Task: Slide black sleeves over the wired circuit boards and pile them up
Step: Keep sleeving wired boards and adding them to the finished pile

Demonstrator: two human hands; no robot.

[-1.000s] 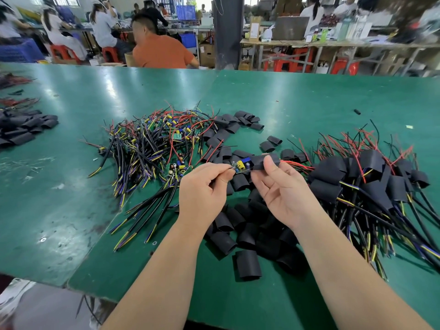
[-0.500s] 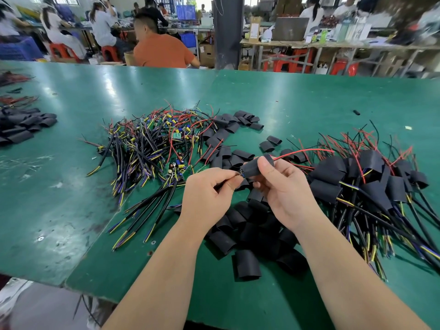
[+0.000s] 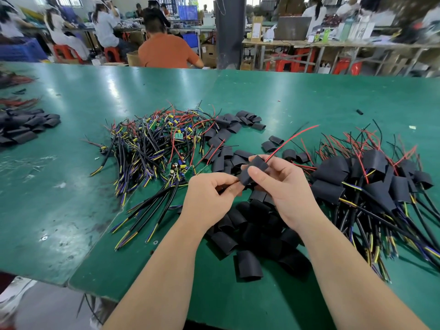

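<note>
My right hand pinches a black sleeve that covers a circuit board, with red and black wires sticking out of its far end. My left hand pinches the black cable at the sleeve's near end. A pile of bare wired circuit boards lies to the left. Loose black sleeves lie under and in front of my hands. The pile of sleeved boards sits to the right.
The green table has a seam and front edge near me. More black sleeves lie at the far left. A small black piece lies alone at the back right. People work at benches beyond the table.
The sleeve has slid fully over the board, whose coloured parts no longer show. The red wire now sticks up and out to the right. Both hands have lifted slightly.
</note>
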